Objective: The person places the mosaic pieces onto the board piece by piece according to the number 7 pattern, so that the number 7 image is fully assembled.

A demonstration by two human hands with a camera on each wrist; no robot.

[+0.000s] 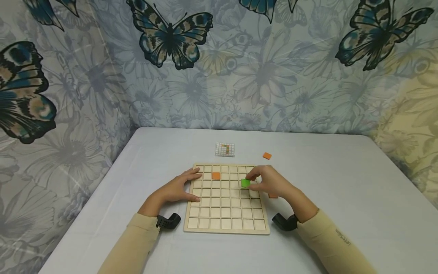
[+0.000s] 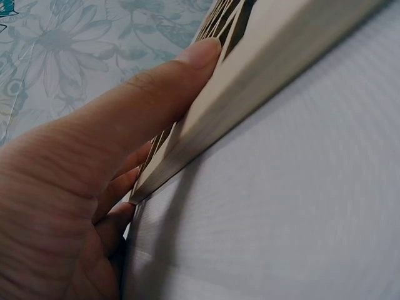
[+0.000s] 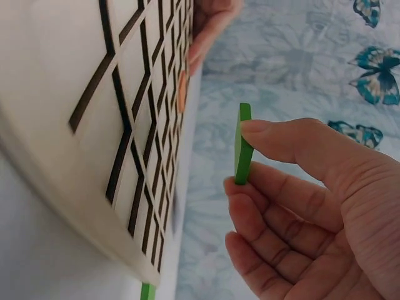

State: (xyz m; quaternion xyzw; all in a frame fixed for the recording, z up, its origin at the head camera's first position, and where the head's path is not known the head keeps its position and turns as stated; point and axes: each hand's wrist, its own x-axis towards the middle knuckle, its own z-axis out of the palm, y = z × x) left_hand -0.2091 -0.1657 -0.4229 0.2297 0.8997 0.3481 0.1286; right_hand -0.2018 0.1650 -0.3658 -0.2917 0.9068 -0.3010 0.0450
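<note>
Currently, my hands are apart, one at each side of a pale wooden board (image 1: pixel 226 231) divided into a grid of square cells, which lies flat on a white table (image 1: pixel 212 255). My left hand (image 1: pixel 175 189) rests on the board's left edge, its fingers and thumb spread, the thumb lying over the rim. My right hand (image 1: pixel 272 181) pinches a green tile (image 1: pixel 245 183) between thumb and fingertips, holding it tilted up on edge above the right part of the board, clear of the surface.

An orange tile (image 1: pixel 216 176) sits in a cell in the second row from the far side, third from the left. Beyond the board lies a small gridded card (image 1: pixel 224 149); to its right is a loose orange piece (image 1: pixel 267 155). Another orange piece (image 1: pixel 273 196), partly hidden by my right hand, lies just beside the board's right edge. Behind the table hangs butterfly-patterned cloth (image 1: pixel 267 76).
</note>
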